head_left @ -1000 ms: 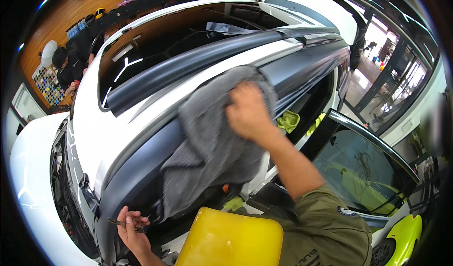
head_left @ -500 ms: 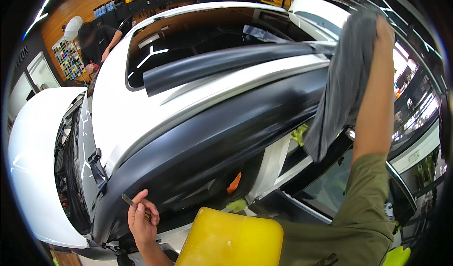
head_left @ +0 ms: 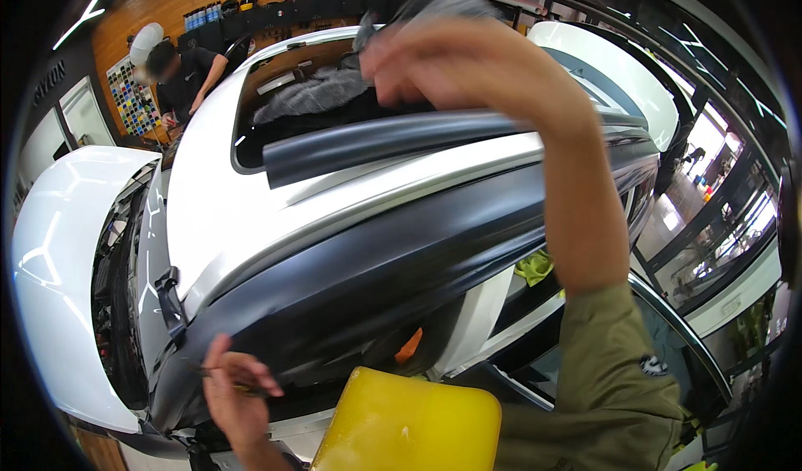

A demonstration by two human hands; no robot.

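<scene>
My left hand point(head_left: 238, 396) is low at the left, its fingers curled round a slim, dark, knife-like tool point(head_left: 242, 387), blurred and partly hidden. Over the white car's roof point(head_left: 225, 200) my right arm reaches far out, and the right hand point(head_left: 434, 62) is smeared by motion. Beside and beyond that hand, a grey cloth point(head_left: 313, 95) lies stretched across the dark roof glass and billows up behind it. Whether the fingers still grip it cannot be made out. A roll of dark film point(head_left: 359, 149) lies along the roof, and dark film point(head_left: 334, 275) hangs over the car's near side.
A yellow slab point(head_left: 409, 421) sits at the lower middle, close to me. Another person point(head_left: 188, 78) bends over the car's far side. The white hood point(head_left: 75, 245) stands raised at the left. A lime cloth point(head_left: 535, 266) lies by the door opening.
My right hand has swung from the far right to over the roof, and the grey cloth has gone with it onto the roof glass. My left hand has moved slightly down and left.
</scene>
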